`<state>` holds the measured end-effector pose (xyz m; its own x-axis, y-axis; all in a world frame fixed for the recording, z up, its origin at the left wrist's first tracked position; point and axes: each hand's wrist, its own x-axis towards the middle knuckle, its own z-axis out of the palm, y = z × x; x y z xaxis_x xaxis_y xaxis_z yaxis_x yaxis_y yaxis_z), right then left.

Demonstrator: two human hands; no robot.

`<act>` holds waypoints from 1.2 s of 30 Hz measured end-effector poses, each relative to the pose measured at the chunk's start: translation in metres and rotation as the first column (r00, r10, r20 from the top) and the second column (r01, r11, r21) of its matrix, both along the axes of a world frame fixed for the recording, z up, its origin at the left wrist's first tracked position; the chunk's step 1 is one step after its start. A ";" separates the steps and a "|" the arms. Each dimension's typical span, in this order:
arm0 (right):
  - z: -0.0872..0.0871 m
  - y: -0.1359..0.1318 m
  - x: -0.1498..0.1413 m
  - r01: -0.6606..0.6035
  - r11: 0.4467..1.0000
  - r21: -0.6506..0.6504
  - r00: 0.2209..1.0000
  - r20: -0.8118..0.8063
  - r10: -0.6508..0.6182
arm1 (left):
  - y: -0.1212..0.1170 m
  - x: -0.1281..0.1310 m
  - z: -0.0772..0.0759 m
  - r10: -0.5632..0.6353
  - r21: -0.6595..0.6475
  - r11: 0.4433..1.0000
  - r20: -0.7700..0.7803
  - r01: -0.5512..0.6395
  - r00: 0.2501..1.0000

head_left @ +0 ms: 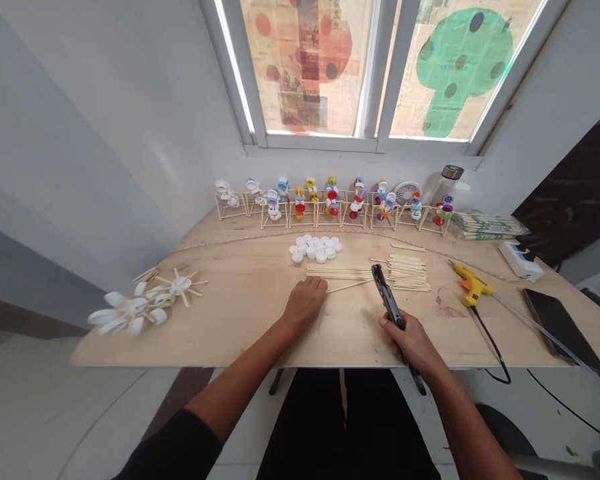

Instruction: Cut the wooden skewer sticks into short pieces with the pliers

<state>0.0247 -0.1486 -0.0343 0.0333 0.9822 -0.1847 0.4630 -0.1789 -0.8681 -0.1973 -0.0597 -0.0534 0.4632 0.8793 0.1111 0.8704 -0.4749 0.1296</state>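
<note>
My right hand [414, 343] is closed around the handles of dark pliers [387, 298], whose jaws point away from me toward a stack of short wooden sticks [407, 273]. My left hand [306, 301] rests on the wooden table [240, 327] with fingers curled, pinching the near end of a thin wooden stick [349, 286] that runs toward the plier jaws. A row of long sticks [337, 272] lies just beyond my left hand. A cluster of white bottle caps [316, 248] sits behind them.
Several small stick-and-cap models [330, 200] line the back edge under the window. White cap wheels [140, 303] lie at the left. A yellow glue gun [473, 283] with its cord, a phone [560, 327], a power strip [523, 260] and packed sticks [485, 225] are on the right.
</note>
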 end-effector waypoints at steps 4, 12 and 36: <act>-0.002 0.000 -0.002 0.015 0.999 0.029 0.999 0.039 -0.016 | -0.008 -0.003 -0.006 0.078 -0.006 0.997 0.101 -0.078 0.992; -0.003 -0.002 -0.005 0.032 0.996 0.079 0.994 0.102 -0.040 | -0.005 -0.006 -0.007 0.149 -0.125 0.985 0.300 -0.116 0.942; -0.011 -0.002 -0.001 0.028 0.987 0.156 0.992 0.115 -0.046 | -0.040 -0.025 0.000 0.398 -0.385 0.906 0.916 0.175 -0.050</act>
